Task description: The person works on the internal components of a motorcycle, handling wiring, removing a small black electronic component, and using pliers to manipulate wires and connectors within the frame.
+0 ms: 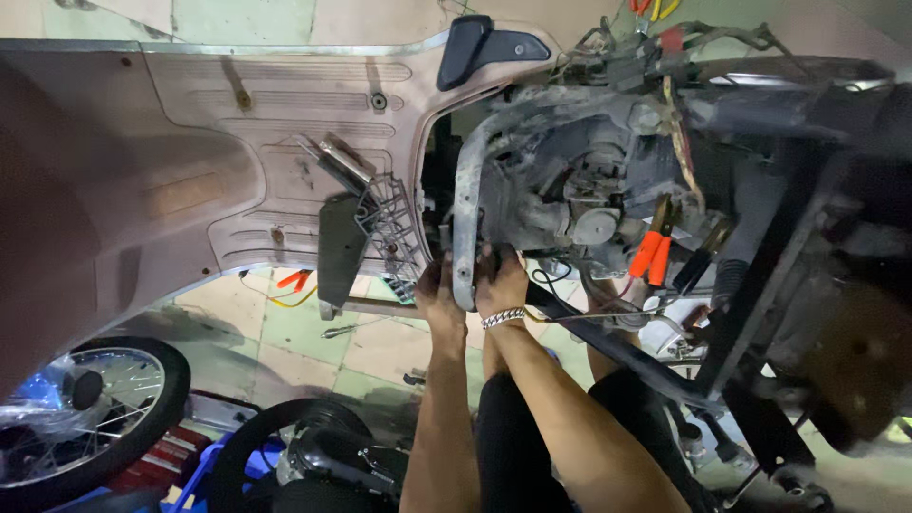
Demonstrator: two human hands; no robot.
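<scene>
Left hand (440, 294): fingers curled, pressed against the grey metal bar (465, 228) from the left side.
Right hand (501, 285): wrapped tight on the same bar, low end; silver bracelet (503, 316) on the wrist.
Bar: curved, dusty, standing in front of the engine (579, 204), beside the edge of the pink scooter body (190, 152).
Step now: looks like holding and tugging the bar near the engine.
Next move: likely needs a firm, steady pull with both hands.
Near engine: orange clips (651, 255) on wires, just right of the hands.
Blue crate (204, 475): on the floor, bottom left; cannot tell what sits inside.
Wheel (90, 418): lying at the floor's bottom left corner.
</scene>
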